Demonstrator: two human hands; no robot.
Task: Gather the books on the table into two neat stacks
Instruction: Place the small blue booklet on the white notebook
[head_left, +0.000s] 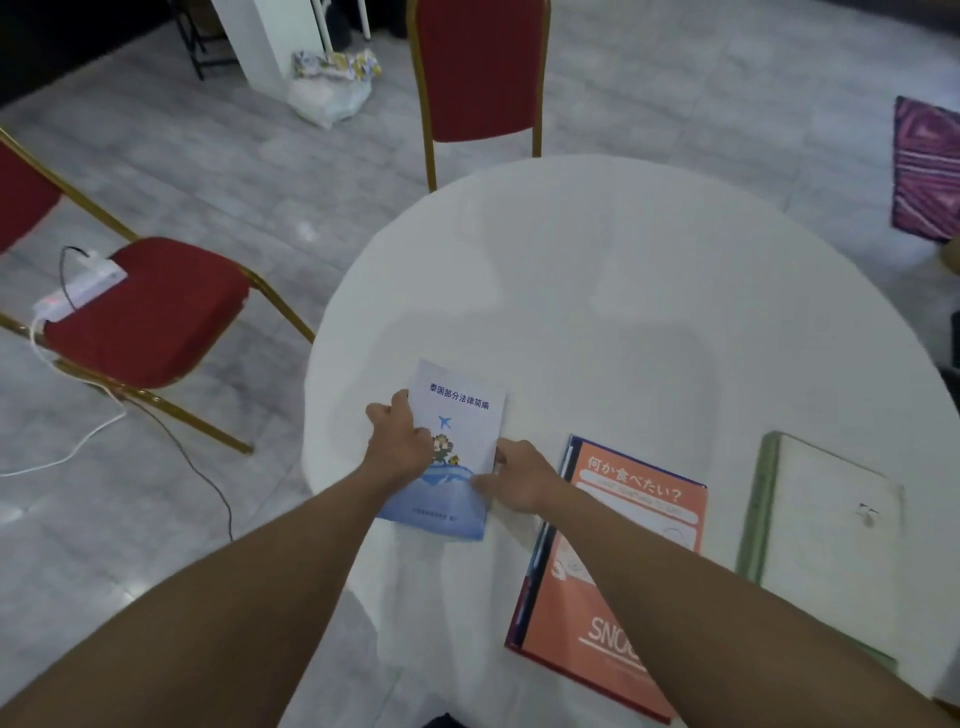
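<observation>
A thin blue-and-white booklet (460, 415) with a small plane on its cover lies near the left edge of the round white table (597, 270). My left hand (400, 436) grips its left side, thumb on the cover. My right hand (519, 475) holds its lower right edge. To the right lies an orange book (634, 525) on top of a dark blue one, partly under my right forearm. Further right a cream book (831, 540) rests on a green one.
A red chair with gold legs (480, 73) stands at the table's far side. Another red chair (150, 312) at the left carries a white power strip with cables. A striped purple mat (927, 166) lies on the floor at the right.
</observation>
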